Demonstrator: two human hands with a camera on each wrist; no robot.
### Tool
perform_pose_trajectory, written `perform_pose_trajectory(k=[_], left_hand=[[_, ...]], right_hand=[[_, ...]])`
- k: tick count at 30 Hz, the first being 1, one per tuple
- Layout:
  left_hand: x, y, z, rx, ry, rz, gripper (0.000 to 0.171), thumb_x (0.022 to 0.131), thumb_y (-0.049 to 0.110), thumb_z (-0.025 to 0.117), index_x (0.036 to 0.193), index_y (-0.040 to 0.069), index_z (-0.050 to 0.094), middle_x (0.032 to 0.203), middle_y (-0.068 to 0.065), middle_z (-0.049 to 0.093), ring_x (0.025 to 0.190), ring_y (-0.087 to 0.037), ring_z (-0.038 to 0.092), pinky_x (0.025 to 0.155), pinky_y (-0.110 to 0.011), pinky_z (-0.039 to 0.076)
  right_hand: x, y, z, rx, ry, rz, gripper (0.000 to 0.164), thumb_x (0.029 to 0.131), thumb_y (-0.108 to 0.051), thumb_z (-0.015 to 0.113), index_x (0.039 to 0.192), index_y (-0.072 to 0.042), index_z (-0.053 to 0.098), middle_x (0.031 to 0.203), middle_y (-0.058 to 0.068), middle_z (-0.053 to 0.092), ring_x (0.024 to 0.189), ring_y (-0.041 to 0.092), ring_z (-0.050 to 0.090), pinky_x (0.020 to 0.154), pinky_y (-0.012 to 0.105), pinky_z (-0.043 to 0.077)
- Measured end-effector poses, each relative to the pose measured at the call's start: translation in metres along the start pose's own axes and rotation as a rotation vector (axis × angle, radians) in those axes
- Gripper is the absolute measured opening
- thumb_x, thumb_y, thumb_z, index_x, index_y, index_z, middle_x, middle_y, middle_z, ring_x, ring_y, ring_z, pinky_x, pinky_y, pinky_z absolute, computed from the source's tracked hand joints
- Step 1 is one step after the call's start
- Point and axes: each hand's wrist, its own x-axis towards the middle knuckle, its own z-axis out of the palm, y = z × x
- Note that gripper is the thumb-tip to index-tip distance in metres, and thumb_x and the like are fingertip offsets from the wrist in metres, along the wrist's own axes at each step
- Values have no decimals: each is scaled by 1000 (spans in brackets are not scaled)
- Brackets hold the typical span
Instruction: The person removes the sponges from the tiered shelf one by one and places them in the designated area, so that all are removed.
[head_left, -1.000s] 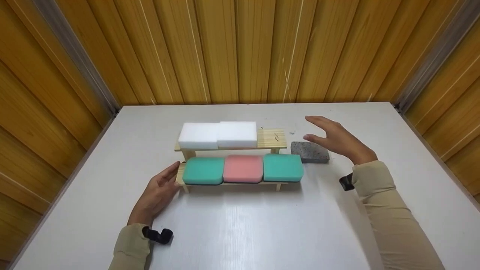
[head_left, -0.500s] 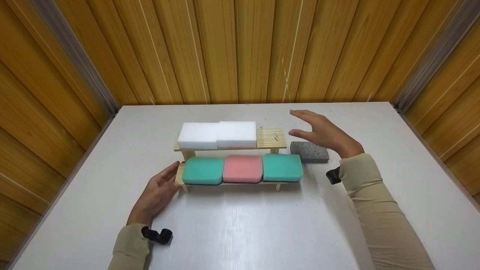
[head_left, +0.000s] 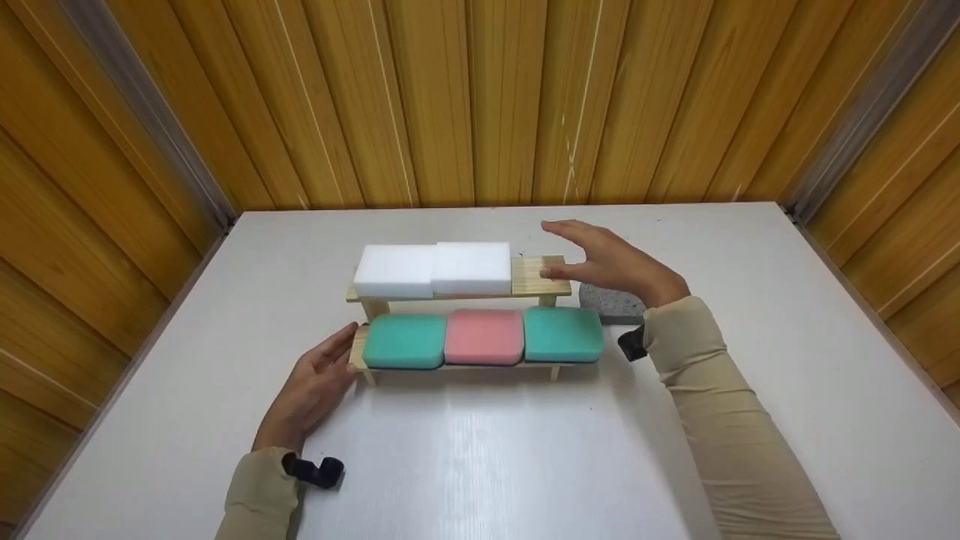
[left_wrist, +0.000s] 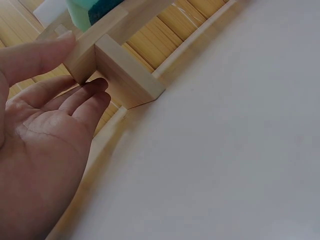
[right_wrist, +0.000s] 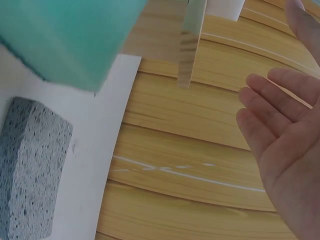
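A two-tier wooden rack (head_left: pixel 528 276) stands on the table. My left hand (head_left: pixel 311 386) holds the left end of its lower board, with the thumb (left_wrist: pixel 50 55) and fingers on either side of the wood. Two white foam blocks (head_left: pixel 394 268) lie side by side on the upper board. Along the lower board sit a green sponge (head_left: pixel 405 341), a pink sponge (head_left: pixel 484 336) and another green sponge (head_left: pixel 562 334). My right hand (head_left: pixel 611 259) hovers at the bare right end of the upper board, fingers and thumb spread with nothing between them.
A grey speckled block (right_wrist: pixel 40 165) lies on the white table (head_left: pixel 465 465) right of the rack, partly covered by my right hand and wrist in the head view. Yellow wood-patterned walls (head_left: pixel 495 105) rise behind and on both sides.
My right hand has moved left, from above the grey block to the right end of the upper board. The left hand has kept its hold at the rack's left end.
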Motion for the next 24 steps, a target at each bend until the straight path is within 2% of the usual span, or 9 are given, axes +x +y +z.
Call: perform_pose_trajectory(k=[12, 19, 24], left_hand=[[1, 2, 2, 20, 12, -9, 72, 93, -3, 54, 153, 2, 14, 160, -13, 16, 148, -25, 16, 110, -19, 37], [2, 3, 4, -50, 24, -24, 78, 90, -7, 55, 153, 0, 9, 161, -15, 9, 149, -28, 11, 109, -19, 39], [1, 3, 5, -30, 34, -25, 77, 91, -6, 55, 153, -1, 10, 161, -15, 11, 149, -27, 13, 109, -19, 38]], right_hand=[[16, -22, 12, 35, -50, -19, 82, 88, -44, 67, 153, -14, 27, 158, 9, 25, 147, 28, 21, 121, 49, 23], [23, -27, 19, 36, -74, -22, 82, 88, -42, 67, 153, -14, 26, 158, 9, 25, 147, 27, 21, 121, 49, 23], [28, -30, 25, 34, -88, -14, 82, 88, -40, 68, 153, -13, 26, 158, 8, 26, 147, 26, 22, 121, 48, 23]])
